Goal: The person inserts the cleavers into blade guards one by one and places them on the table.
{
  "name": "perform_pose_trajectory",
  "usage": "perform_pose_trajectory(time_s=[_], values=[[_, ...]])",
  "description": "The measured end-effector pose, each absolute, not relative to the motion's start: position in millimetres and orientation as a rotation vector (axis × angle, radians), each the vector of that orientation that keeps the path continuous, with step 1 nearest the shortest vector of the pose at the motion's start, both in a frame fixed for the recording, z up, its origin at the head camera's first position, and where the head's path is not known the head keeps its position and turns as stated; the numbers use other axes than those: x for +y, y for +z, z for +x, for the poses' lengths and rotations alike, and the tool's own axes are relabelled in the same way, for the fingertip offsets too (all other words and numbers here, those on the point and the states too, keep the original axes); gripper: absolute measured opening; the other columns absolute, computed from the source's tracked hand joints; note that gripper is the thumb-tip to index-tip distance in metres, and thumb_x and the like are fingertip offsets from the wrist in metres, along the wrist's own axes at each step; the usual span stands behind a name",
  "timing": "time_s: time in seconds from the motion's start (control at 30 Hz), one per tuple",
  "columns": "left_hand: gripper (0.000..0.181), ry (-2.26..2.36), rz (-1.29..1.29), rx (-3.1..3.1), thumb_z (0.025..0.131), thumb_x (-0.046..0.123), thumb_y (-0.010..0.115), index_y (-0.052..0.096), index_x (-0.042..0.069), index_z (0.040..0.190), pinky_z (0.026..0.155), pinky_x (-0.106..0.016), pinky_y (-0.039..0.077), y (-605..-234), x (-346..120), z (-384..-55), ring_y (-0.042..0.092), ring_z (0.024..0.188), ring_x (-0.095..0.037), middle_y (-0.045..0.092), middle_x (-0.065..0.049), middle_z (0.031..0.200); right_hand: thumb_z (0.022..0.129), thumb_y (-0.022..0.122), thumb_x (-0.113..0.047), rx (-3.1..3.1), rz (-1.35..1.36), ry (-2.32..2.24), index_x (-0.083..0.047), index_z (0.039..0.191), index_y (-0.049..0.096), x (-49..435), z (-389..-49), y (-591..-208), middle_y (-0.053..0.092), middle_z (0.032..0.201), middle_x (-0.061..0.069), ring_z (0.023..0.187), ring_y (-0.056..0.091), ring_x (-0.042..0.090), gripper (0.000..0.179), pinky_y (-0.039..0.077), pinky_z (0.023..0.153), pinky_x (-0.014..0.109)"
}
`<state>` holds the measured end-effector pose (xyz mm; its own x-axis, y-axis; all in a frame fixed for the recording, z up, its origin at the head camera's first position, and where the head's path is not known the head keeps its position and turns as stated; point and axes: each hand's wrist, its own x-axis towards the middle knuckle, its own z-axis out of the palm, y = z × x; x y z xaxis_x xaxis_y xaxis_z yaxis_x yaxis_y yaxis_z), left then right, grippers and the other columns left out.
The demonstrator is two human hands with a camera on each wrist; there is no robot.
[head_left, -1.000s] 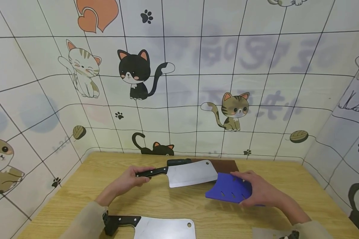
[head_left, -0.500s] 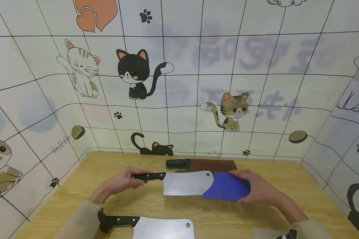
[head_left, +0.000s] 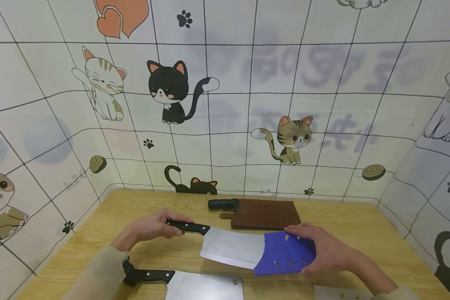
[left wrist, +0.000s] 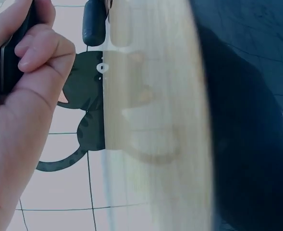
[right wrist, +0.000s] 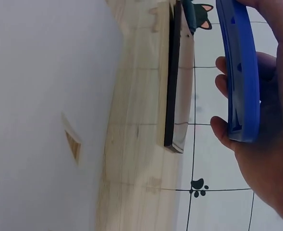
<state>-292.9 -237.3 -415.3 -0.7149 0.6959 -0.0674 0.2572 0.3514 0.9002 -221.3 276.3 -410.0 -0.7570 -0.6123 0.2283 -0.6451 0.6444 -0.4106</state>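
My left hand (head_left: 148,228) grips the black riveted handle (head_left: 189,226) of a cleaver (head_left: 232,249), fingers curled round it in the left wrist view. The blade points right, tilted slightly downward above the table. A blue slotted blade cover (head_left: 283,255) overlaps the blade's far end and hides its tip and hole. My right hand (head_left: 328,252) holds this cover by its right end, thumb at the lower edge and fingers over the top. In the right wrist view the blue cover (right wrist: 243,72) is seen edge-on between thumb and fingers.
A second cleaver (head_left: 204,286) lies at the table's front, its handle end by my left wrist. Behind, a dark-handled knife (head_left: 223,204) lies in a brown cover (head_left: 266,213). A pale slotted sheet (head_left: 339,293) lies front right. Cat-print walls surround the wooden table (head_left: 97,233).
The cover has come down and over the blade tip, hiding the hole. Cleaver and cover have both moved lower, nearer me, with the blade now sloping down to the right.
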Motion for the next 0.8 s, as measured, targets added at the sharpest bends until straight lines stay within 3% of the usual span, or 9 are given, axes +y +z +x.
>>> perform_pose_trajectory(time_s=[0.23,0.4,0.67,0.8], values=[[0.040,1.388,0.781,2.190,0.096,0.008,0.068,0.068,0.013,0.136,0.058,-0.021,0.035,-420.7,-230.0,-291.0,0.035,0.062,-0.009,0.067,-0.017,0.118,0.056,0.094,-0.049,-2.741,1.043,0.697,-0.019,0.143,0.061,278.4,-221.2,-414.1,0.062,0.137,-0.002,0.121,0.052,0.019,0.098,0.048,0.089,0.045],[0.041,1.420,0.762,2.216,0.095,0.008,0.070,0.068,0.009,0.136,0.059,-0.021,0.036,-425.5,-228.3,-288.0,0.037,0.065,-0.009,0.068,-0.010,0.115,0.056,0.095,-0.052,-2.724,1.036,0.662,-0.019,0.143,0.061,277.6,-223.1,-417.8,0.062,0.136,-0.001,0.120,0.053,0.021,0.099,0.049,0.089,0.048],[0.047,1.448,0.733,2.291,0.097,0.016,0.070,0.061,0.006,0.142,0.062,-0.024,0.040,-425.0,-214.0,-280.7,0.042,0.067,-0.011,0.054,-0.002,0.085,0.057,0.095,-0.048,-2.717,0.910,0.718,-0.015,0.144,0.060,272.9,-229.0,-417.3,0.061,0.137,0.007,0.121,0.052,0.030,0.099,0.050,0.088,0.044],[0.047,1.447,0.726,2.298,0.097,0.014,0.070,0.062,0.005,0.142,0.065,-0.026,0.041,-422.4,-211.1,-279.7,0.043,0.070,-0.013,0.059,-0.005,0.092,0.055,0.096,-0.045,-2.681,0.897,0.682,-0.009,0.141,0.061,271.0,-226.8,-417.3,0.063,0.135,0.009,0.121,0.052,0.035,0.100,0.049,0.088,0.052]])
